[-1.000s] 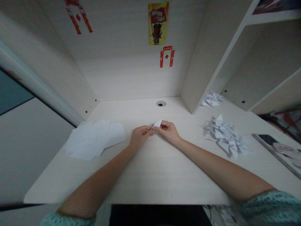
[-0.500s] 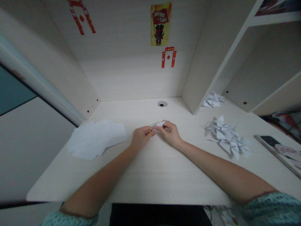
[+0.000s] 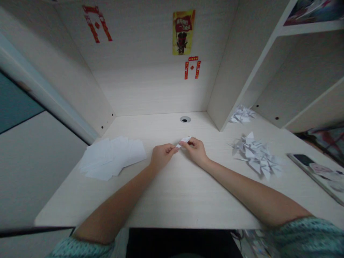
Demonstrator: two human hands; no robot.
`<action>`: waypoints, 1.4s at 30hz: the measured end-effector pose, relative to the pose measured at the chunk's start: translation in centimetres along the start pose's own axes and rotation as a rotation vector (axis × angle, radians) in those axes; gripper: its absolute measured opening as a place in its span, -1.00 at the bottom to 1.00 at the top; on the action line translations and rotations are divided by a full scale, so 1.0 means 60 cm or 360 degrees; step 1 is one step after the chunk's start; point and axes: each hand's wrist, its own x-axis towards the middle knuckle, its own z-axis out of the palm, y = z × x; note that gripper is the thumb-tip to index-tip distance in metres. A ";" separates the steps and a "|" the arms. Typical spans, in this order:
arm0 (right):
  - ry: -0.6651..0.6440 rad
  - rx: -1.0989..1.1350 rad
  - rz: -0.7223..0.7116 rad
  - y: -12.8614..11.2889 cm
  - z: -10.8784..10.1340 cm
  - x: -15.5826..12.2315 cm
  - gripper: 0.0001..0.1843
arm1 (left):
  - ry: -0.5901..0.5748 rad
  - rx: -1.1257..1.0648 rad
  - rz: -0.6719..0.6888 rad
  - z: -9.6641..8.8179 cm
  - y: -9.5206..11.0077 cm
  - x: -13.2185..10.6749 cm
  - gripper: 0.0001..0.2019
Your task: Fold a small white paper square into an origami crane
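Observation:
Between my two hands, just above the middle of the desk [image 3: 172, 193], is a small folded piece of white paper [image 3: 185, 140]. My left hand [image 3: 163, 153] pinches its left, narrow end between thumb and fingers. From the right, my right hand [image 3: 196, 148] grips the wider part, its thumb lying on the near face and its fingers partly hidden behind. A spread stack of white paper sheets [image 3: 107, 157] lies left of my left hand. To the right of my right hand is a heap of folded paper pieces [image 3: 255, 152] with pointed ends.
A second pile of folded paper [image 3: 242, 114] sits behind the upright divider [image 3: 228, 71]. At the right edge lies a phone [image 3: 317, 175] in a patterned case. A round cable hole [image 3: 185, 119] is near the back panel, which bears red and yellow stickers [image 3: 184, 32].
My right hand has shifted its grip slightly on the folded paper, and more of the paper's white face shows. My left hand keeps its pinch. The camera view has tilted a little.

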 end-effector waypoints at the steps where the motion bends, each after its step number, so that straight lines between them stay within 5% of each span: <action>1: -0.0001 0.0019 0.0021 -0.002 0.000 0.000 -0.73 | -0.0006 0.0015 0.0016 -0.001 0.001 0.000 -0.73; 20: 0.0101 0.0128 0.0111 -0.004 0.000 0.002 -0.71 | -0.0060 -0.0018 0.0025 -0.005 -0.014 0.007 -0.67; 30: -0.0023 0.0334 0.0207 -0.001 -0.002 0.010 -0.65 | -0.0043 -0.0025 0.0083 0.000 -0.004 0.002 -0.72; 37: -0.0323 0.0221 0.0066 0.000 0.004 0.002 -0.64 | 0.0050 -0.0027 0.0102 -0.004 -0.009 0.006 -0.71; 42: -0.0297 0.0151 -0.0042 0.002 0.004 -0.001 -0.58 | -0.0033 -0.0228 0.0064 0.002 -0.020 0.012 -0.74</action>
